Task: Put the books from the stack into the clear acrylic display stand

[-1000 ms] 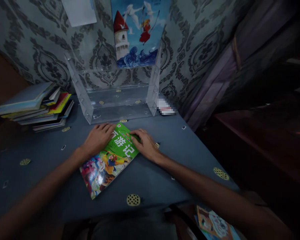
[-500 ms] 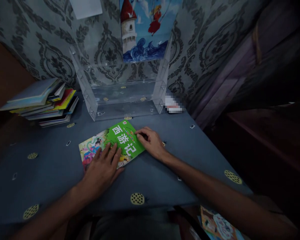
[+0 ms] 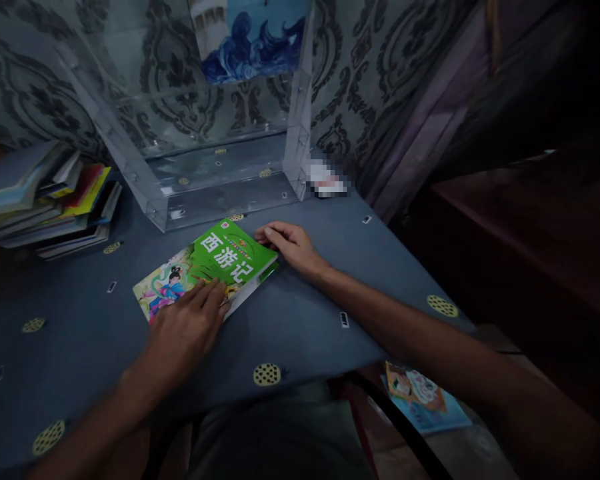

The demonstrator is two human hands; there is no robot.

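A green-covered picture book (image 3: 223, 257) with large white Chinese characters lies at an angle on the table. Its near edge shows the white page block, and a strip of green shows beneath at the right corner. My left hand (image 3: 190, 320) grips the near edge, fingers close together over the illustrated cover; its thumb is hidden. Along the book's right edge is my right hand (image 3: 295, 250), loosely curved, its fingertips at the edge and its thumb off the cover. Nothing shows in its fingers.
Behind the book stands a clear acrylic rack (image 3: 225, 207). Several stacked books (image 3: 45, 203) are at the left. A blurred-out white item (image 3: 327, 180) lies right of the rack. The patterned tablecloth (image 3: 320, 360) ends at the front; a colourful book (image 3: 423, 397) lies below.
The view has shifted, so everything sits further left and higher. The book's near edge now shows its pages. My right hand's thumb has come off the cover to beside the right edge.
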